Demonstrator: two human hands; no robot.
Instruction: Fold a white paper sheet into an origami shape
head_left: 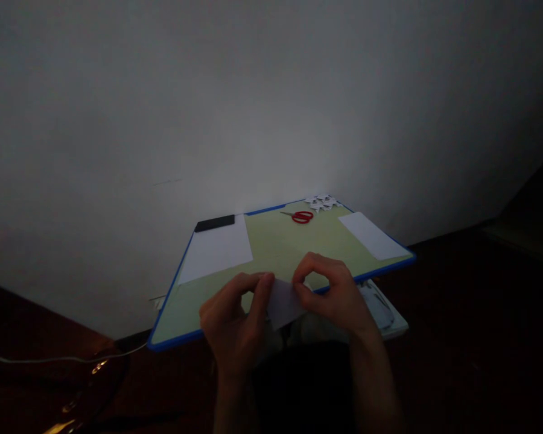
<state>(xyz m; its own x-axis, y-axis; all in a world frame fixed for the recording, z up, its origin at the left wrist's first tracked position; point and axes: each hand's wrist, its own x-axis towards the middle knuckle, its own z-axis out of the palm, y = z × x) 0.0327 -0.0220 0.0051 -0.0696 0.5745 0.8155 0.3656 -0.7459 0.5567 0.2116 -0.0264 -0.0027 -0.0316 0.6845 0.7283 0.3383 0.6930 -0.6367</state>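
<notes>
A small piece of white paper (284,303) is held up between my hands at the table's near edge. My left hand (238,313) pinches its left upper corner between thumb and fingers. On the other side, my right hand (332,292) pinches the right upper corner. Beyond them, red-handled scissors (302,217) lie on the pale green tabletop (280,241), blades pointing left. Several white paper cutouts (322,202), star-like in outline, sit in the far right corner.
A white sheet (217,250) lies on the left, with a dark flat object (215,223) across its top edge. Another white sheet (371,236) rests at the right. The wall (271,108) stands right behind the blue-rimmed table. A white cable (63,359) runs off at lower left.
</notes>
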